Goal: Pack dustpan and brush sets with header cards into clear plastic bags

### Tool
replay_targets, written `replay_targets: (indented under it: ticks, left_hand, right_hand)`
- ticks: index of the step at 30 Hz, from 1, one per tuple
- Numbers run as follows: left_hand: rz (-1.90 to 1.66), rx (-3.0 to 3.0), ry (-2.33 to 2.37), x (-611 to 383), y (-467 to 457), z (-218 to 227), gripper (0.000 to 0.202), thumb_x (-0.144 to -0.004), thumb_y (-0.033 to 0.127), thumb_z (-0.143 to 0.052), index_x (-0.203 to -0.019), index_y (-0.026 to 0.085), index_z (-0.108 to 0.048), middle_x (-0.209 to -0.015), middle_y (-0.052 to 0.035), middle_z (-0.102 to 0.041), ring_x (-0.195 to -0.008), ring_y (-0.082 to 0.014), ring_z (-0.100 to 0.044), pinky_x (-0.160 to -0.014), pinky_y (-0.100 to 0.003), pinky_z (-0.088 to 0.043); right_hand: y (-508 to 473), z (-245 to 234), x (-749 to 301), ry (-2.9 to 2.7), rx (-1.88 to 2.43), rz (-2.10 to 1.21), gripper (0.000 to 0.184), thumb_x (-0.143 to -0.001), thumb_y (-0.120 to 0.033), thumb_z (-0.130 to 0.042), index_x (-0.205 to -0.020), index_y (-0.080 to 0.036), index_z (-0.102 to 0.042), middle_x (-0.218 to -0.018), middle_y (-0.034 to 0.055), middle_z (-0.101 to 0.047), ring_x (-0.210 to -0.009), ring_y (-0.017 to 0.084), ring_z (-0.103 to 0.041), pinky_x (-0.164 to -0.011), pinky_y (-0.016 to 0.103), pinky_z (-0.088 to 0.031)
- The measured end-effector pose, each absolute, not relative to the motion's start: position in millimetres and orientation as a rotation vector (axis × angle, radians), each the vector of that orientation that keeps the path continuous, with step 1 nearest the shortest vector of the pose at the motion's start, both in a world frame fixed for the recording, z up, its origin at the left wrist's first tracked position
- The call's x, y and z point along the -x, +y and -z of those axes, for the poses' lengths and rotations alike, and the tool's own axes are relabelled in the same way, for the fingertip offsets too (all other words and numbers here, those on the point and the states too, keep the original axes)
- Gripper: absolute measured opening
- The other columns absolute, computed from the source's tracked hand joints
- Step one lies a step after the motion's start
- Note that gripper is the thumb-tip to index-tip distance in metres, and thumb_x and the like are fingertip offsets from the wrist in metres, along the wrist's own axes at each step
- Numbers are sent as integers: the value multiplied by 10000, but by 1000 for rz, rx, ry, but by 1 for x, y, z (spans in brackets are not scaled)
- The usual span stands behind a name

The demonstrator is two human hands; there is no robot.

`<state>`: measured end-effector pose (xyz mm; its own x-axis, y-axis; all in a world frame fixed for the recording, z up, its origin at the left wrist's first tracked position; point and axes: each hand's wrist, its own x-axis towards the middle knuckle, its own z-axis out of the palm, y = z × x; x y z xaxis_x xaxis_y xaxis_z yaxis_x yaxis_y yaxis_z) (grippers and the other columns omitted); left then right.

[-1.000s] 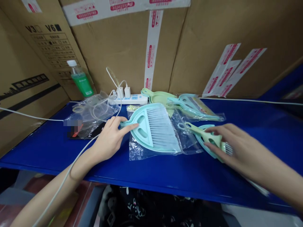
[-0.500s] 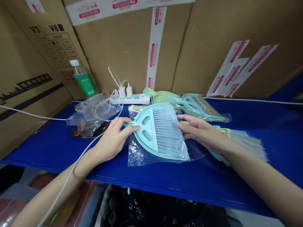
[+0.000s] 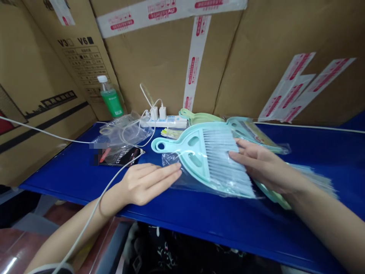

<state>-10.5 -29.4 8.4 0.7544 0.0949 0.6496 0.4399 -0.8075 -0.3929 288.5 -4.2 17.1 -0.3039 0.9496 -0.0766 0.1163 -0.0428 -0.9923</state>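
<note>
A light-blue dustpan [image 3: 186,165] with a matching hand brush [image 3: 222,152] nested in it lies tilted in a clear plastic bag [image 3: 171,158]. Its looped handle points left and shows outside the crumpled plastic. My right hand [image 3: 261,163] grips the set at the bristle end, thumb on top and fingers behind. Below the handle, my left hand [image 3: 154,182] has its fingers stretched out, their tips at the edge of the bag. Another brush [image 3: 316,177] with pale bristles lies partly hidden behind my right wrist.
Behind the set are a green dustpan [image 3: 202,118] and another bagged blue set [image 3: 253,133]. A white power strip [image 3: 173,121], a green bottle [image 3: 112,101], crumpled plastic [image 3: 128,131] and a black box [image 3: 122,156] stand at the left back. A white cable [image 3: 114,175] crosses my left forearm.
The blue set has shifted right in the view, its handle now showing. My left hand has let go of the handle and lies below it. My right hand has closed further over the bristles.
</note>
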Motion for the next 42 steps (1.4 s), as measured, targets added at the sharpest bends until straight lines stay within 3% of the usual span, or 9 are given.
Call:
replay_targets:
  ticks: [8,13,16,20,23,25,28,34,42]
  left_hand:
    - [985,1672,-1278,38,-33,-33,385,-967,120,-391,-1272,277,-566,-1228,-22,-664,-1067,-229,-660,-796,-374,-571]
    - [455,1780,-1674,61,-12,-27,346,-884,123,-338,-777,186,-661,-694,-85,-679,-516,-225,-601,-442,-329,-401]
    - [322,1890,-1649,66,-6,-24,389,-911,205,-360,-608,175,-602,-568,-112,-611,-545,-268,-565,-492,-362,-403]
    - [532,1914,-1477,50,-7,-31,394,-977,328,-345,-865,159,-683,-870,-160,-699,-805,-312,-593,-661,-435,-470]
    - [573,2344,-1158,27,-10,-31,395,-986,386,-370,-1218,146,-580,-1105,-144,-672,-968,-292,-596,-817,-442,-494]
    - [500,2559,-1012,14,-12,-24,458,-995,422,-362,-1296,109,-506,-1100,-144,-665,-960,-259,-617,-801,-381,-516]
    - [489,2577,-969,4,-12,-12,482,-1025,399,-254,-1299,79,-488,-995,-137,-665,-885,-235,-634,-740,-343,-533]
    - [481,2433,-976,-6,-7,-8,464,-1019,426,-280,-1258,115,-528,-918,-115,-654,-874,-231,-631,-718,-336,-550]
    - [531,2440,-843,-32,-6,-13,456,-1022,407,-292,-1237,87,-537,-869,-101,-643,-820,-210,-637,-706,-320,-557]
  right_hand:
    - [2,-22,-304,-1452,1201,-1152,507,-773,-538,-643,-1205,-300,-529,-1071,88,-721,-954,324,-689,-689,456,-614]
    - [-3,-14,-288,-1492,1150,-1317,610,-720,-593,-699,-1198,-264,-512,-1087,96,-716,-962,295,-690,-759,447,-600]
    - [-8,-12,-279,-1479,1135,-1458,662,-682,-598,-743,-1190,-243,-512,-1093,105,-713,-986,282,-681,-813,446,-580]
    - [-12,-9,-275,-1499,1117,-1538,686,-686,-595,-746,-1212,-225,-507,-1131,117,-696,-981,258,-679,-829,433,-564]
    - [-14,-8,-276,-1509,1080,-1578,707,-695,-596,-737,-1239,-219,-489,-1178,122,-671,-984,235,-672,-835,400,-556]
    - [-13,-8,-278,-1525,1074,-1586,709,-709,-593,-718,-1257,-216,-473,-1184,122,-662,-963,228,-671,-833,393,-554]
    - [-13,-12,-282,-1590,1164,-1408,664,-773,-566,-639,-1293,-204,-440,-1141,129,-654,-891,235,-668,-777,416,-565]
    - [-29,-22,-275,-2008,1023,-138,173,-929,-314,-477,-984,-231,-618,-992,99,-607,-961,258,-567,-809,443,-493]
    - [-44,-13,-258,-2337,1004,38,181,-898,-312,-592,-762,-193,-571,-794,50,-523,-799,225,-486,-706,366,-423]
